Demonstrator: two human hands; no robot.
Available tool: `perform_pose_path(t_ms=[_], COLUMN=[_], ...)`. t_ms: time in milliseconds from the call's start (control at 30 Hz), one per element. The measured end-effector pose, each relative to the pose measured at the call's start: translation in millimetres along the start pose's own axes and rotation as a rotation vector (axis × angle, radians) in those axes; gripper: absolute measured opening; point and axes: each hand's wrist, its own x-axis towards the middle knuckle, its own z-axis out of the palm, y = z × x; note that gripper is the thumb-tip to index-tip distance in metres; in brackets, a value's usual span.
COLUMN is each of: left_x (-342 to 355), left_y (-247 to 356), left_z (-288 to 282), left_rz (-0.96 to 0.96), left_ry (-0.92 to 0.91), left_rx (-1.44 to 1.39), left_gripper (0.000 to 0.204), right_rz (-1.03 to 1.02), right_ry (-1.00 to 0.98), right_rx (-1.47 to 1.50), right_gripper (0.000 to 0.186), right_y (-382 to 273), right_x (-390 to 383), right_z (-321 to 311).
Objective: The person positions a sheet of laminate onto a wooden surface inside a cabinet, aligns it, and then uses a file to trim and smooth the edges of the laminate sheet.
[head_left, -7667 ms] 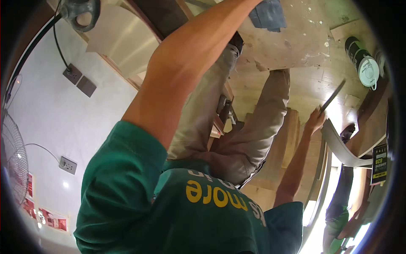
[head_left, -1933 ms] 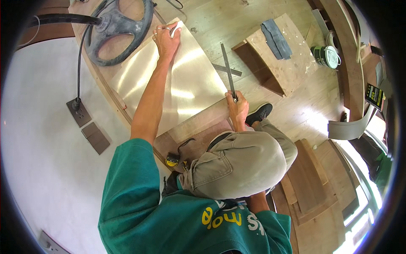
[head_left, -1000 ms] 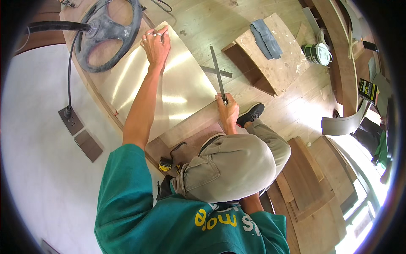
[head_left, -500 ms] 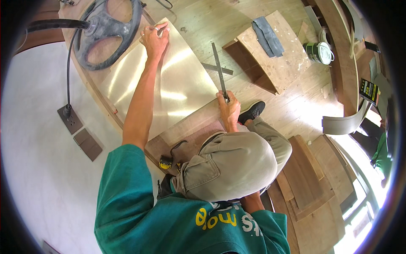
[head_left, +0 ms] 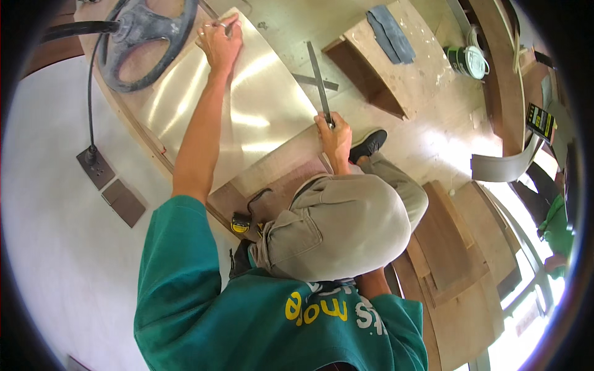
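Note:
A shiny metal sheet [head_left: 247, 93] lies over a wooden board in front of me. On its far end rests my left hand [head_left: 220, 46], arm stretched out, fingers bent and pressed together. Whatever is in them is too small to make out. At the sheet's right edge, my right hand [head_left: 336, 139] is closed around the near end of a long, flat metal strip [head_left: 318, 77]. The strip points away from me, above the floor. A second dark strip [head_left: 325, 83] appears to cross behind it, lower down. My bent knee is close to the right hand.
A dusty steering-wheel-shaped part [head_left: 145, 40] stands at the far left. By my thigh lies a yellow-black tape measure [head_left: 241, 222]. A wooden box [head_left: 377, 80] with a grey cloth [head_left: 390, 34], a bucket [head_left: 473, 62] and wood panels [head_left: 451, 260] are to the right. Another person [head_left: 557, 222] is at far right.
The whole view has shifted slightly, with the scene sitting a little higher. Both hands keep their places on the sheet and the strip.

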Motion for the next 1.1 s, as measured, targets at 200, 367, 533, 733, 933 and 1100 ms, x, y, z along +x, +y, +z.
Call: perform_pose_path(t_ms=[200, 367, 533, 733, 933, 1100], left_x=[-1.1, -0.1, -2.3, -2.1, 4.0, 6.3], left_y=[-2.3, 2.3, 6.5, 7.2, 6.2, -2.5], left_z=[-2.7, -4.8, -4.6, -5.0, -10.1, 10.7], left_rz=[-0.026, -0.040, -0.037, -0.041, -0.041, -0.002], left_ry=[-0.042, -0.061, -0.075, -0.057, -0.090, -0.019], left_rx=[-0.021, 0.028, 0.045, 0.027, 0.025, -0.104], left_gripper=[0.023, 0.023, 0.024, 0.025, 0.024, 0.023], right_rz=[0.095, 0.013, 0.064, 0.052, 0.010, -0.090], right_ry=[-0.058, -0.023, -0.015, -0.033, 0.012, 0.151], right_rx=[0.070, -0.039, -0.097, -0.103, -0.118, -0.103], right_gripper=[0.028, 0.026, 0.028, 0.028, 0.028, 0.021], right_y=[0.4, -0.3, -3.2, -9.5, -8.8, 30.3], right_x=[-0.4, -2.0, -5.6, -4.8, -3.7, 0.9], right_z=[-0.5, 0.5, -3.1, -6.7, 1.9, 25.0])
